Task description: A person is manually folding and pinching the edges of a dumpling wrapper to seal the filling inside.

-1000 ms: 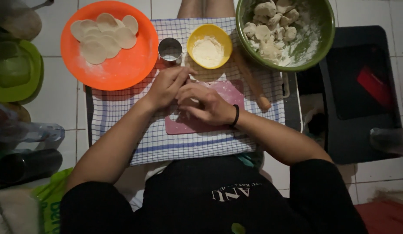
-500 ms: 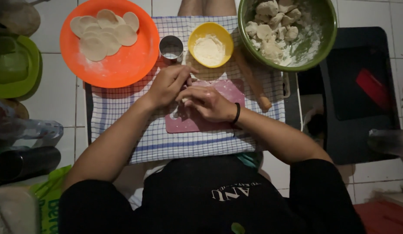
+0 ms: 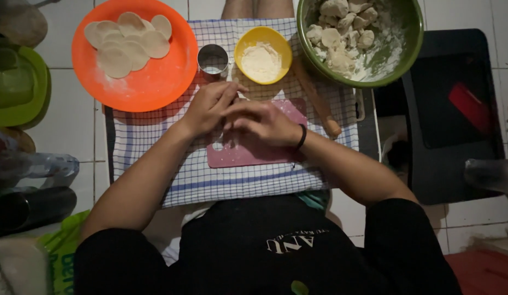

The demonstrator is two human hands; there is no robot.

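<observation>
Basically both sets of fingers are curled in and bunched together over the pink cutting board; left hand fingers bent, tips pressed against the right hand's, right hand cupped palm-down with fingers half closed, covering whatever sits between them, so cannot tell what is gripped, likely a bit of dough but hidden. Hands touch each other at the fingertips, right above the board's upper edge. Black band on the right wrist. Board lies on a blue-checked cloth. Wooden rolling pin lies tilted just beside the right hand, on the cloth. Past the hands: small metal ring cutter, yellow bowl of flour, both near the fingertips. Orange plate with flat round dough discs off to the left; green bowl with rough dough lumps upper right. Versus the earlier frame: hands in nearly the same spot, same pinched-together pose, only slight finger shifts; nothing else moved.
</observation>
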